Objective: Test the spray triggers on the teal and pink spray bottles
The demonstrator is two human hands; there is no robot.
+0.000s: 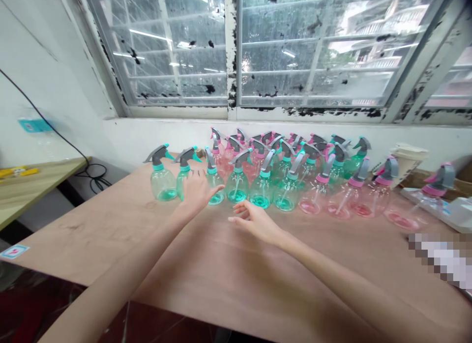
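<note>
My left hand (198,189) is open, its thumb stretched out to the right and its fingers pointing at the bottles. It covers part of a green spray bottle (180,188); whether it touches that bottle I cannot tell. Just right of the hand stands another green spray bottle (216,198). My right hand (253,220) hovers over the table with loosely bent fingers, thumb apart, holding nothing. Nearest to it are two upright green spray bottles, one with a slanted grey trigger head (241,158) and one with a turquoise collar (265,174). At the far left stands a further green spray bottle (163,183).
Pink spray bottles (339,203) continue the front row rightward, with several more bottles behind. The brown table (206,274) runs up to the wall under the window. A paper cup (407,161) and boxes (462,181) sit at right. A cable (90,171) hangs by the left table.
</note>
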